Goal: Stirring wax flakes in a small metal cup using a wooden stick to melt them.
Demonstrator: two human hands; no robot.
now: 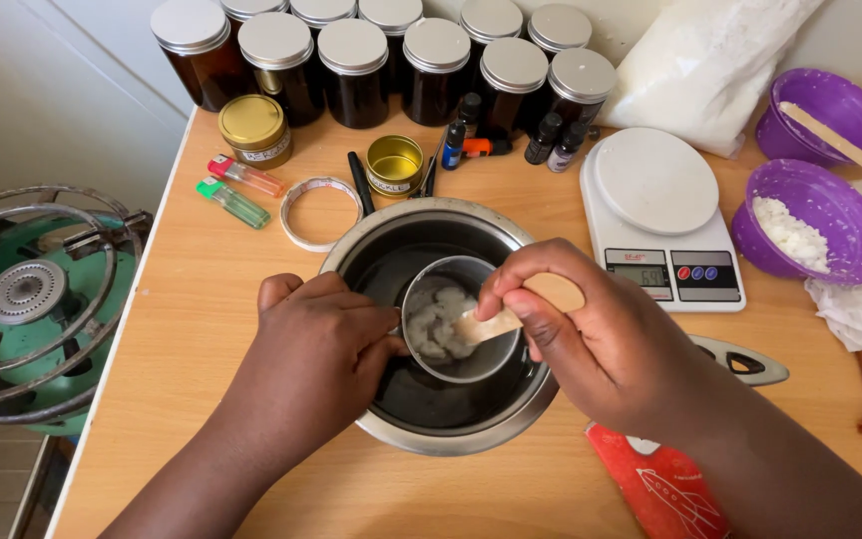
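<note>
- Steel pot (431, 424) sits on the wooden table (192, 329) right in front of you, with a small metal cup (481, 364) inside it.
- Your left hand (316, 364) is closed on the cup's near-left rim, holding it steady.
- Your right hand (576, 339) pinches a flat wooden stick (491, 324), whose tip lies in the soft white wax (433, 324) in the cup.
- A white kitchen scale (655, 215) stands just right of the pot; two purple bowls (810, 220) lie beyond it.
- Amber jars (351, 70) line the back edge.
</note>
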